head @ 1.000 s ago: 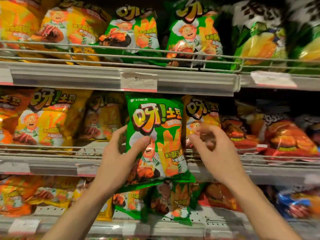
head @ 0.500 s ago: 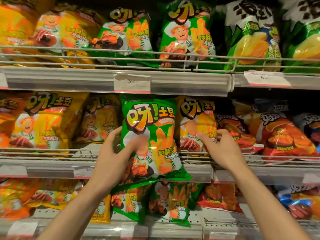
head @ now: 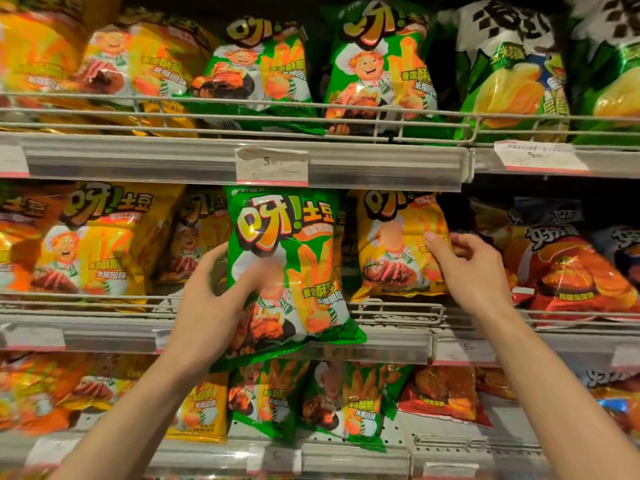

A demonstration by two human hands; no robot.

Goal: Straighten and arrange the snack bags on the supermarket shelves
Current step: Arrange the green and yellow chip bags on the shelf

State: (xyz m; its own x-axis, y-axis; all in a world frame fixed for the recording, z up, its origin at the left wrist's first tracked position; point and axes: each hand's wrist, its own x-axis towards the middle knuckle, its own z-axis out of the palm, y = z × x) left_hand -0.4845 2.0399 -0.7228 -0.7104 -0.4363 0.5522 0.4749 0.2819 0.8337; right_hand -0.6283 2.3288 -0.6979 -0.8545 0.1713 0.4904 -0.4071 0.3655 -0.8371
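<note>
Head view, only one available: left hand [head: 211,306] grips the green bag [head: 287,271] by its left edge, thumb across the front, fingers behind. The bag is held out in front of the middle shelf [head: 381,344], its bottom hanging over the shelf's front rail. Long axis is near vertical, top tilted slightly left, so most of the bag lies up and right of the grip. Right hand [head: 471,268] is on the yellow bag [head: 398,244] just to the right, which stands inside the middle shelf; the index fingertip touches its front face and the other fingers curl at its right edge — looks like a light pinch, not a full grasp. The right hand is nearer to the yellow bag, the left alone carries the green one. My read: the green bag doesn't belong in this yellow row, and the next move turns on where it goes. The top shelf [head: 242,157] has two green bags of the same print straight above, the bottom shelf two more straight below. Counts, middle shelf: three yellow bags clear, one green in hand; red bags [head: 575,271] at far right too overlapped to count.
</note>
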